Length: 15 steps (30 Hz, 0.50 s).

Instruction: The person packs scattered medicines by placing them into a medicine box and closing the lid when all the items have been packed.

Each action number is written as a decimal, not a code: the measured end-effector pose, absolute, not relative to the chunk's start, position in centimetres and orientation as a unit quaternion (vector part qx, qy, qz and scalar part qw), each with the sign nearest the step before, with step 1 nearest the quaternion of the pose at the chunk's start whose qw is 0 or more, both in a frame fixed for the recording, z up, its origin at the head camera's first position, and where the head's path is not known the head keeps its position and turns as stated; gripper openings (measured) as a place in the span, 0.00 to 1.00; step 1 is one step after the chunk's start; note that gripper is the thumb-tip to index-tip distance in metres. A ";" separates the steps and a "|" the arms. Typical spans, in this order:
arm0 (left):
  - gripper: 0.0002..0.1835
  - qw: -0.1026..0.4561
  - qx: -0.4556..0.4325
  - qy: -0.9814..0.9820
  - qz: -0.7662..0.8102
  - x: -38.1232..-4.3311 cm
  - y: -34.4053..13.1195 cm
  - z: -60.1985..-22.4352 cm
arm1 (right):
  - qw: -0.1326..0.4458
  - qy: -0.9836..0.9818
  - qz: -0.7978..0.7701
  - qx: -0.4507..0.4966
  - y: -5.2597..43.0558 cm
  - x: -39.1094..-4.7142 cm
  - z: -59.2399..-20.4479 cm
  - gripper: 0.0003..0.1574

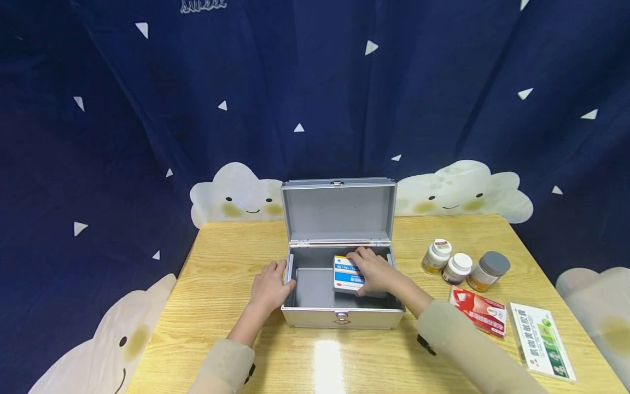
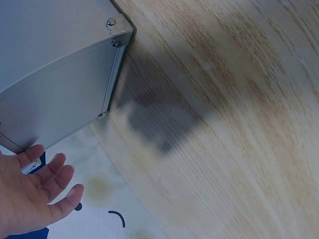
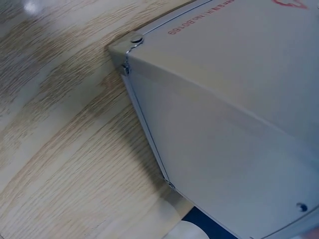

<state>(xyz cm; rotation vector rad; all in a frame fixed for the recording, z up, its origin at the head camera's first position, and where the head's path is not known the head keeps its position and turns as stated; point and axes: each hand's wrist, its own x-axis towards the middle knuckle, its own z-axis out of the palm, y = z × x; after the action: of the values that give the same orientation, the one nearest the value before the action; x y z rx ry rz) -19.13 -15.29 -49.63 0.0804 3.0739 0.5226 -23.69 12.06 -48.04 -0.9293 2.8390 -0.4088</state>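
Note:
A silver metal case [image 1: 342, 319] stands on the table with its lid raised. Inside its right half my right hand [image 1: 376, 273] grips a blue-and-white medicine box [image 1: 347, 273], thumb at the near side and fingers over the far side. The case wall hides nearly all of that hand in the right wrist view. My left hand [image 1: 269, 285] rests at the case's left rim, its thumb over the edge. In the left wrist view the left hand's fingers [image 2: 59, 179] are loosely bent, mostly off the case's side wall [image 2: 60, 94].
To the right of the case stand a white bottle [image 1: 437, 256], a smaller white bottle [image 1: 458, 268] and a grey-capped jar [image 1: 489, 271]. Nearer lie a red medicine box [image 1: 478, 311] and a white-green medicine box [image 1: 541, 340]. A dark blue curtain [image 1: 334, 98] hangs behind the table.

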 end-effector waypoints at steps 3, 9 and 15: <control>0.33 0.013 0.023 0.985 0.170 -19.1 -15.3 -49.6 | 0.068 0.939 -0.124 -0.314 12.0 -23.9 -48.3 0.56; 0.33 0.008 0.026 0.985 0.168 -19.1 -15.3 -49.7 | 0.090 0.940 -0.113 -0.310 11.9 -24.1 -48.7 0.56; 0.33 0.009 0.024 0.985 0.169 -19.1 -15.2 -49.6 | 0.108 0.941 -0.094 -0.307 11.6 -24.3 -49.4 0.56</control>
<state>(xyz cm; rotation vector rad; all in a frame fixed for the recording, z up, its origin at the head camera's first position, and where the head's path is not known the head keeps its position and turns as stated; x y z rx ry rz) -19.11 -15.22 -49.61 0.0739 3.0769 0.5287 -24.28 11.55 -49.39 -0.9018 2.7684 -0.2752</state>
